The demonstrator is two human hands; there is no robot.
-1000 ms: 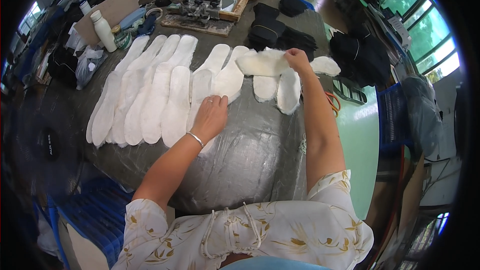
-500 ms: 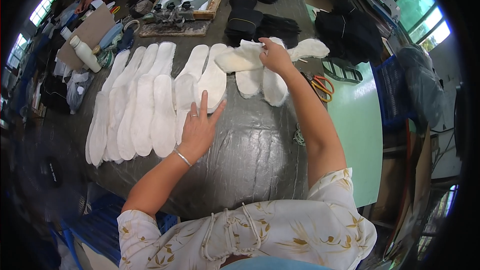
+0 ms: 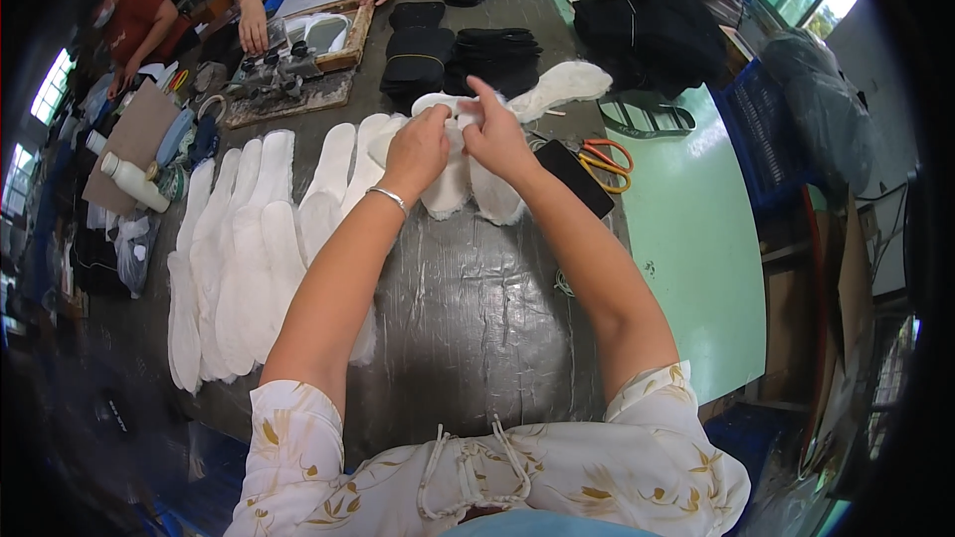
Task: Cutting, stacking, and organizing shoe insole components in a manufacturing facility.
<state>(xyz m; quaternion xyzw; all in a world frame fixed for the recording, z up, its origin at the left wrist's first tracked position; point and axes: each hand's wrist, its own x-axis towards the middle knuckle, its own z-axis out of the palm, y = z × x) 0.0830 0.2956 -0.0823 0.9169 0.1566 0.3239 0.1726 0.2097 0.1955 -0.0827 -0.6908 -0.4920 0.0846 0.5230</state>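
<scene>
My left hand (image 3: 418,151) and my right hand (image 3: 496,142) are close together over the far middle of the dark table. Both have their fingers closed on a white fuzzy insole (image 3: 436,100), which they mostly cover. My right index finger points up, away from it. Below the hands lie two more insoles, a left one (image 3: 447,191) and a right one (image 3: 496,199). Another insole (image 3: 563,87) stretches out beyond my right hand. To the left, overlapping white insoles (image 3: 239,268) lie in rows, partly behind my left forearm.
Black stacked pieces (image 3: 418,58) stand just beyond my hands. Orange-and-yellow-handled scissors (image 3: 609,165) lie by a flat black rectangle (image 3: 577,177) near the pale green tabletop (image 3: 696,268). A white bottle (image 3: 134,182) stands at left. Across the table, a person's hand (image 3: 254,28) touches a wooden-framed device (image 3: 338,55).
My left hand has moved from the insole rows up and right to join my right hand, and its spread fingers have closed. The view has shifted, and the co-worker's hands have moved.
</scene>
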